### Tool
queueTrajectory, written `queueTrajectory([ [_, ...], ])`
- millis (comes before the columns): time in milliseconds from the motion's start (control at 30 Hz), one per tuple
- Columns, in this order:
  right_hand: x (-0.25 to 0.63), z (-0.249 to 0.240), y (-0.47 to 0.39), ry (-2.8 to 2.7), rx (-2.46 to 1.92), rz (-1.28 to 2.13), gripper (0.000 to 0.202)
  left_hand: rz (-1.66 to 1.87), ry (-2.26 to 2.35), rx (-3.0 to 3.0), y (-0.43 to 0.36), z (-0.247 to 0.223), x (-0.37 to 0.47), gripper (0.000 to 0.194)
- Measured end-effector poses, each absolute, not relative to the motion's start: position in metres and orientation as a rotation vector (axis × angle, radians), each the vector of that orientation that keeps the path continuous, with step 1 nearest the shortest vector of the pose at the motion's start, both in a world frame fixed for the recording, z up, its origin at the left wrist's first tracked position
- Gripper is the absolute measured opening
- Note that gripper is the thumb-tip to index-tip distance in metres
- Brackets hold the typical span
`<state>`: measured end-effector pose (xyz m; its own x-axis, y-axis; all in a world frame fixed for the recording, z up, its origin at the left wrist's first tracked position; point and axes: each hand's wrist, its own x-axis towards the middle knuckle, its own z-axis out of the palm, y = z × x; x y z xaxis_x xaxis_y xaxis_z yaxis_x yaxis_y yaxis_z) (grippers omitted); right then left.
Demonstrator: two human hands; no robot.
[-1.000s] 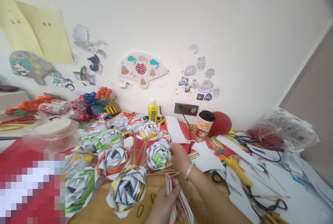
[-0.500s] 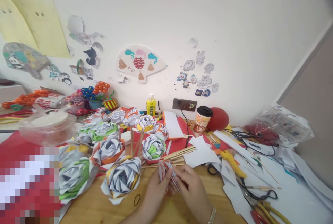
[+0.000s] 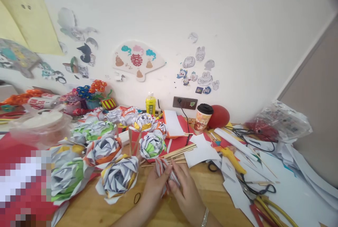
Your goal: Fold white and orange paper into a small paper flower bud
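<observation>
Both the left hand (image 3: 154, 188) and right hand (image 3: 185, 193) have fingers pinched on the striped folded paper bundle (image 3: 165, 170) at 6 o'clock on the wooden desk (image 3: 105, 209), and a loose pinch could let the folds spring open.

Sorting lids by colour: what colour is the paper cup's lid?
Black, on the paper cup; head view.
</observation>
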<state>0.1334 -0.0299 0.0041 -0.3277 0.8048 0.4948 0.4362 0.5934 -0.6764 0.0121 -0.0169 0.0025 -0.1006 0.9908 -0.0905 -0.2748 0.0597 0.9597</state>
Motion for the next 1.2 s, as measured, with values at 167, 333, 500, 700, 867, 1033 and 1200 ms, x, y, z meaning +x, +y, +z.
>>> queueTrajectory([
  [167,0.132,0.000,-0.030,-1.970,-0.984,0.536,0.035,1.375,1.126,0.913,-0.017,0.013,0.011,0.046],
  [333,0.126,-0.002,-0.032,-1.852,-0.988,0.573,0.038,1.436,1.038,0.901,-0.020,0.020,0.013,0.043],
  [500,0.124,-0.001,-0.036,-1.814,-0.983,0.662,0.039,1.463,1.094,0.934,-0.019,0.024,0.011,0.047],
  [700,0.122,-0.003,-0.038,-1.785,-1.004,0.681,0.038,1.479,1.093,0.920,-0.016,0.020,0.009,0.049],
  [867,0.122,-0.002,-0.036,-1.782,-0.993,0.632,0.036,1.474,1.072,0.907,-0.016,0.020,0.010,0.046],
  [1033,0.122,0.001,-0.037,-1.876,-0.962,0.636,0.037,1.474,1.121,0.890,-0.016,0.021,0.009,0.046],
  [1200,0.122,0.000,-0.034,-1.840,-0.947,0.716,0.037,1.464,1.095,0.924,-0.013,0.016,0.007,0.039],
])
